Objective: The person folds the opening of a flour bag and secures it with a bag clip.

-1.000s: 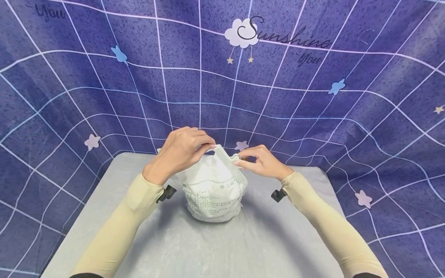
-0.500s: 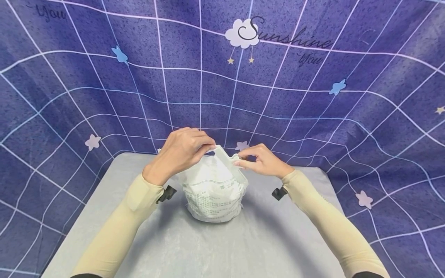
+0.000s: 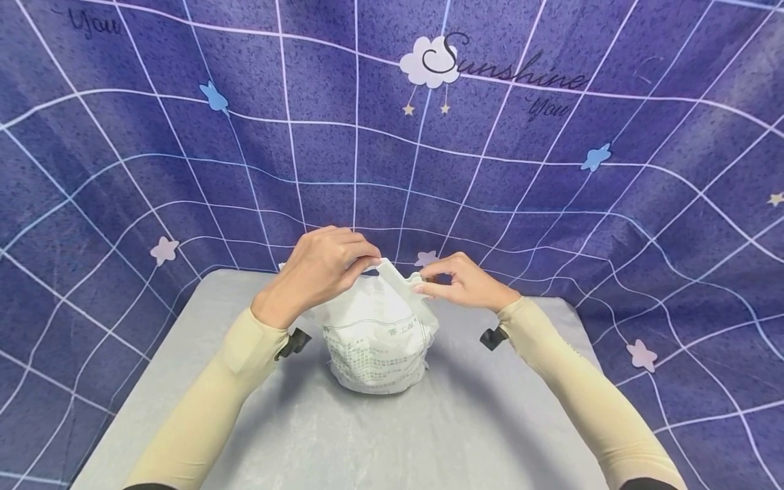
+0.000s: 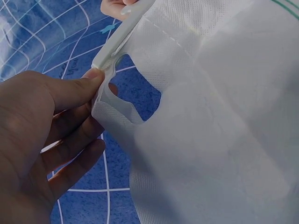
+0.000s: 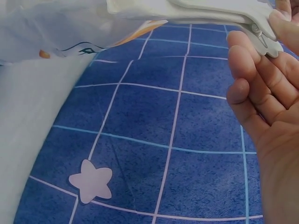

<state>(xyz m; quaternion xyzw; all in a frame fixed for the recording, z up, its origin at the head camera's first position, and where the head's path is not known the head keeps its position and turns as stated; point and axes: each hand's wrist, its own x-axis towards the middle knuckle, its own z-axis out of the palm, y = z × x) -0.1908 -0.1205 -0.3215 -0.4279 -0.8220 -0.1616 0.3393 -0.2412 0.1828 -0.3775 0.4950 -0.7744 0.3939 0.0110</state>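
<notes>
A white plastic bag (image 3: 376,350) with green print stands upright and bulging on the grey surface, its top drawn up between the hands. My left hand (image 3: 324,262) pinches the bag's top edge beside a cut-out handle hole, thumb (image 4: 84,88) at the tip of a long white bag clip (image 4: 117,42). At the other end, my right hand (image 3: 471,284) pinches the wide end of that bag clip (image 5: 219,14) between thumb and fingers, a small spring showing there. The clip lies across the bag's top. In the right wrist view the other fingers are partly curled below the clip.
A grey cloth-covered table (image 3: 380,449) lies under the bag. Behind and at both sides hangs a purple-blue curtain (image 3: 318,150) with grid lines and stars. Both forearms wear beige sleeves (image 3: 563,374) with black camera mounts (image 3: 492,339) at the wrists.
</notes>
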